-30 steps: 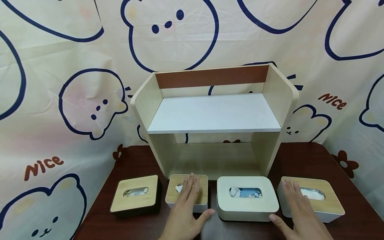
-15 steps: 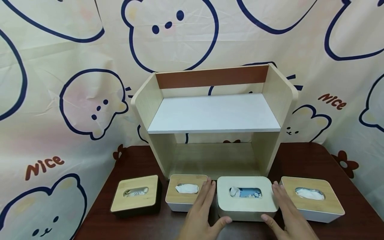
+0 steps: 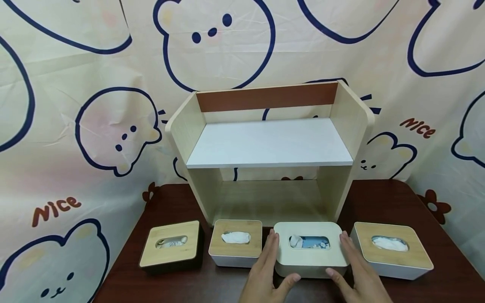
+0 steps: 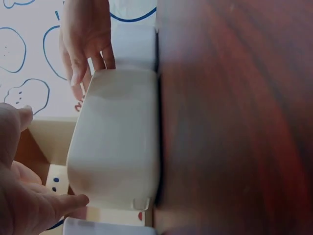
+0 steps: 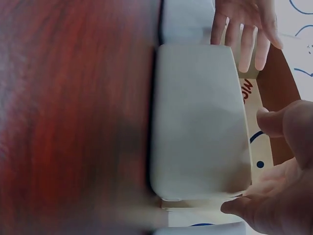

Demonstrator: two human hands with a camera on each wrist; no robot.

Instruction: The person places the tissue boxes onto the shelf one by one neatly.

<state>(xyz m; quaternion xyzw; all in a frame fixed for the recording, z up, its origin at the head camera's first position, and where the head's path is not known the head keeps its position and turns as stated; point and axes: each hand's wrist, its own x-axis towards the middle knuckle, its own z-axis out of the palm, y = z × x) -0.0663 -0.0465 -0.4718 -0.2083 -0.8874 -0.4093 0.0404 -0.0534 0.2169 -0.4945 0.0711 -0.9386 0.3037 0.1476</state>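
Observation:
A pale green-white tissue box (image 3: 310, 266) with rounded corners stands on the dark wood table, a tissue showing in its oval slot. My left hand (image 3: 266, 271) is at its left side, fingers straight and thumb spread toward the front. On the opposite side my right hand (image 3: 359, 271) mirrors it, fingertips right at the box's edge. In the left wrist view the box (image 4: 117, 137) shows its plain front, with the left hand (image 4: 29, 196) at one end. The right wrist view has the same box (image 5: 200, 120) with the right hand (image 5: 279, 186) at its near end.
A white tissue box with a wooden lid (image 3: 236, 250) stands close left, and a similar one (image 3: 394, 254) close right. Farther left is a dark box with a wooden lid (image 3: 170, 248). Behind the row rises a two-level shelf (image 3: 270, 143), before a patterned cloth (image 3: 125, 63).
Both hands have come from over the wood-lidded boxes to the two sides of the pale box, the left moving right and the right moving left. The boxes hold their places.

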